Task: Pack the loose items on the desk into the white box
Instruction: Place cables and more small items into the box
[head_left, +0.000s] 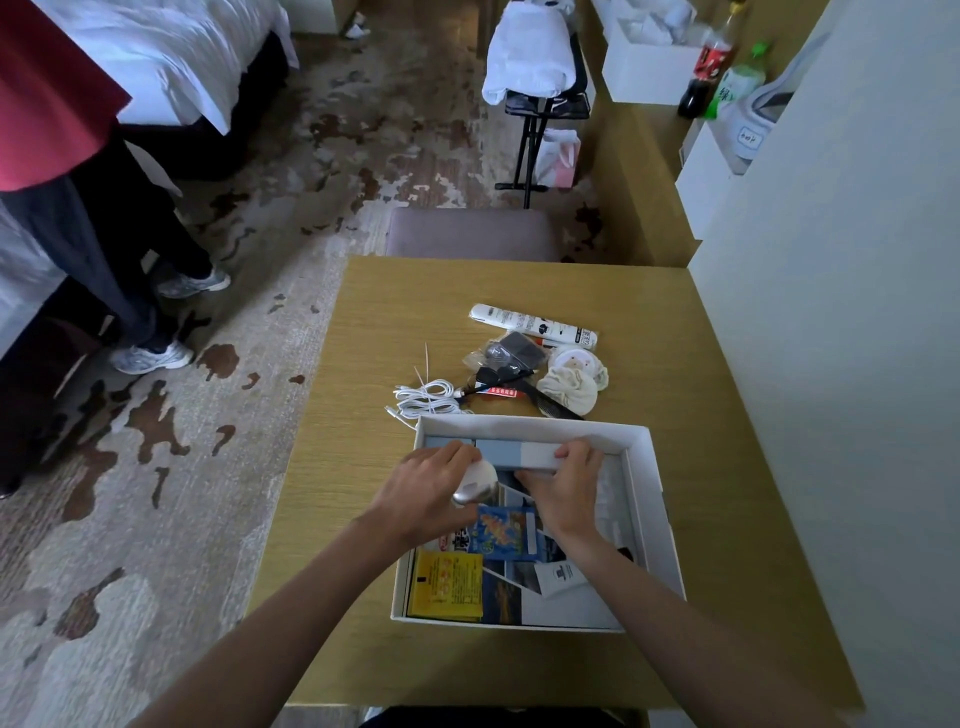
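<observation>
Low in the frame, the white box (655, 499) is sitting on the desk (374, 457), with a yellow packet (445, 584) and a blue packet (506, 532) lying inside. The left hand (423, 493) is curling its fingers around a round silver-white object (475, 486). The right hand (566, 486) is gripping a long grey-blue box (511, 452) (inside, at the far wall). Beyond, a white cable (426, 397), a comb (545, 400) and a white tube (532, 325) are waiting loose.
</observation>
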